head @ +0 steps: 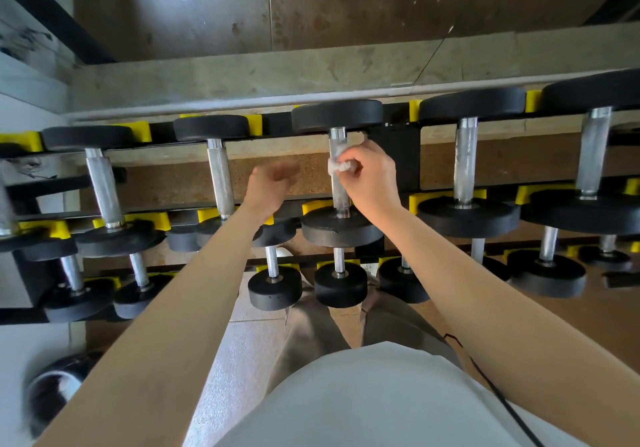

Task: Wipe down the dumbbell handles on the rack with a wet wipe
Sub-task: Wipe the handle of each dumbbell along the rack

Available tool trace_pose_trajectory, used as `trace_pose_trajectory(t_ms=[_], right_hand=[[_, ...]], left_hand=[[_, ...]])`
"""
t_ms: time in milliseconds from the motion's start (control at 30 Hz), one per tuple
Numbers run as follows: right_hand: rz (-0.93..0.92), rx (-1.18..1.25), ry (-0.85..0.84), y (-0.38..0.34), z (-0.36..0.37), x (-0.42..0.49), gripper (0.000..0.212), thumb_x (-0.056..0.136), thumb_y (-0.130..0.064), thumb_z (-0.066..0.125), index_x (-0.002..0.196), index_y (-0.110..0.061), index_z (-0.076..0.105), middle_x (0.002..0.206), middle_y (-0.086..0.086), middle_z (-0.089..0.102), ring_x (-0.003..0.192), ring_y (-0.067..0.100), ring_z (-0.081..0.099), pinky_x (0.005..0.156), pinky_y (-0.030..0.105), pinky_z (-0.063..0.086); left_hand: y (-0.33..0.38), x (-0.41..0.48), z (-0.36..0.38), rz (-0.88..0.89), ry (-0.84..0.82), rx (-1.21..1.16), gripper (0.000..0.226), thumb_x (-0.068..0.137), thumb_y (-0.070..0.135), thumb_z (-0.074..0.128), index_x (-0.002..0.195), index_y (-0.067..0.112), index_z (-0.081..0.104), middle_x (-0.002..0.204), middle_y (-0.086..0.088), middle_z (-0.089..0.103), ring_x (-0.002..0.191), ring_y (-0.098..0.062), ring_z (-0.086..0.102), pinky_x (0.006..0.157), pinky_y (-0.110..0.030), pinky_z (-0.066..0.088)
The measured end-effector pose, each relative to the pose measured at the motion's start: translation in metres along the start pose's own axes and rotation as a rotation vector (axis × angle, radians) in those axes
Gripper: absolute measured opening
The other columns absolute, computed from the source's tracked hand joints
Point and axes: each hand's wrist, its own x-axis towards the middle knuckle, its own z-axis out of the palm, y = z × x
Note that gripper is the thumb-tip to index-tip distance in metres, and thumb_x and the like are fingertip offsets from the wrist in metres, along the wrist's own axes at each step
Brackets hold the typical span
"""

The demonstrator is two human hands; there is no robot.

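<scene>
Hands apart: right hand (369, 178) pinches wet wipe (341, 166) against handle (337, 147), left hand (273, 183) loose beside it.

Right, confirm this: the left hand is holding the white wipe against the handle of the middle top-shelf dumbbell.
Wrong hand. In the head view, the right hand holds the white wipe against the handle of the middle top-shelf dumbbell; the left hand hovers beside it, holding nothing.
</scene>
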Motion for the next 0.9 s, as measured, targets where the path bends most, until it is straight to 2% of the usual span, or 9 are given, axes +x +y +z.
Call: trace_pose_trajectory(t_ms=[100,233,300,400,500,567,667,800,900], right_hand=[[0.068,-0.114,-0.256,0.010,-0.015,-0.016,0.015,0.082,-0.010,0.076,0.096,-0.012,0.072,0.098,0.001,0.069,0.084,0.008,0.060,0.076,0.018,0.051],[0.215,-0.116,-0.414,0.011,-0.032,-0.021,0.017,0.083,-0.017,0.076,0.099,-0.017,0.072,0.094,-0.004,0.070,0.084,0.009,0.063,0.078,0.030,0.056],[0.235,-0.075,-0.325,0.003,-0.033,-0.016,0.015,0.085,-0.018,0.074,0.100,-0.017,0.071,0.091,-0.005,0.068,0.082,0.008,0.063,0.074,0.025,0.053],[0.231,-0.038,-0.275,-0.010,-0.027,-0.011,0.016,0.085,-0.017,0.072,0.101,-0.016,0.071,0.089,-0.007,0.066,0.079,0.005,0.061,0.069,0.019,0.049],[0.149,-0.099,-0.453,-0.016,-0.020,-0.017,0.018,0.087,-0.017,0.072,0.105,-0.016,0.072,0.094,-0.008,0.064,0.083,0.006,0.059,0.073,0.021,0.047],[0.121,-0.178,-0.626,-0.015,-0.019,-0.021,0.017,0.090,-0.017,0.069,0.107,-0.016,0.073,0.097,-0.005,0.066,0.087,0.009,0.061,0.078,0.023,0.047],[0.177,-0.359,-0.615,-0.004,-0.029,-0.014,0.011,0.090,-0.019,0.068,0.100,-0.017,0.073,0.096,-0.003,0.070,0.082,0.010,0.064,0.076,0.025,0.054],[0.235,-0.264,-0.397,0.007,-0.043,-0.004,0.017,0.085,-0.020,0.076,0.101,-0.018,0.073,0.097,-0.005,0.069,0.085,0.010,0.064,0.076,0.025,0.052],[0.175,-0.127,-0.495,-0.006,-0.032,-0.008,0.020,0.080,-0.024,0.082,0.097,-0.020,0.072,0.092,-0.008,0.069,0.082,0.005,0.063,0.077,0.022,0.052]], left_hand=[[0.000,-0.005,-0.002,-0.026,-0.002,-0.068,0.005,0.089,0.018,0.076,0.093,0.016,0.078,0.089,0.004,0.078,0.080,-0.013,0.072,0.084,-0.035,0.062],[-0.002,-0.002,0.000,-0.010,0.191,0.156,0.031,0.081,0.015,0.079,0.064,0.017,0.054,0.063,0.002,0.056,0.060,-0.012,0.053,0.063,-0.028,0.053],[0.003,-0.004,0.000,-0.040,0.086,0.205,0.005,0.085,0.015,0.074,0.087,0.017,0.069,0.088,-0.002,0.069,0.085,-0.019,0.065,0.075,-0.030,0.056],[0.005,-0.007,-0.001,-0.109,-0.021,0.163,0.049,0.090,0.031,0.073,0.137,0.026,0.061,0.136,-0.004,0.063,0.125,-0.022,0.059,0.089,-0.027,0.046],[0.003,-0.006,-0.003,-0.091,0.026,0.101,0.043,0.095,0.049,0.062,0.126,0.020,0.070,0.119,-0.003,0.073,0.109,-0.020,0.068,0.092,-0.031,0.053],[0.002,-0.006,-0.004,-0.138,0.034,0.017,0.043,0.100,0.048,0.054,0.108,0.011,0.075,0.089,-0.002,0.076,0.081,-0.016,0.071,0.078,-0.030,0.059],[0.002,-0.010,-0.006,-0.093,0.081,0.102,0.039,0.105,0.039,0.049,0.089,0.013,0.074,0.066,0.002,0.067,0.056,-0.009,0.060,0.058,-0.023,0.050],[0.007,-0.014,-0.008,-0.028,0.033,0.099,0.027,0.100,0.016,0.056,0.123,0.023,0.069,0.102,0.007,0.073,0.090,-0.010,0.068,0.071,-0.020,0.053],[0.013,-0.019,-0.003,0.005,0.010,0.029,0.033,0.092,0.012,0.059,0.120,0.026,0.072,0.116,0.009,0.071,0.106,-0.014,0.067,0.088,-0.031,0.058]])
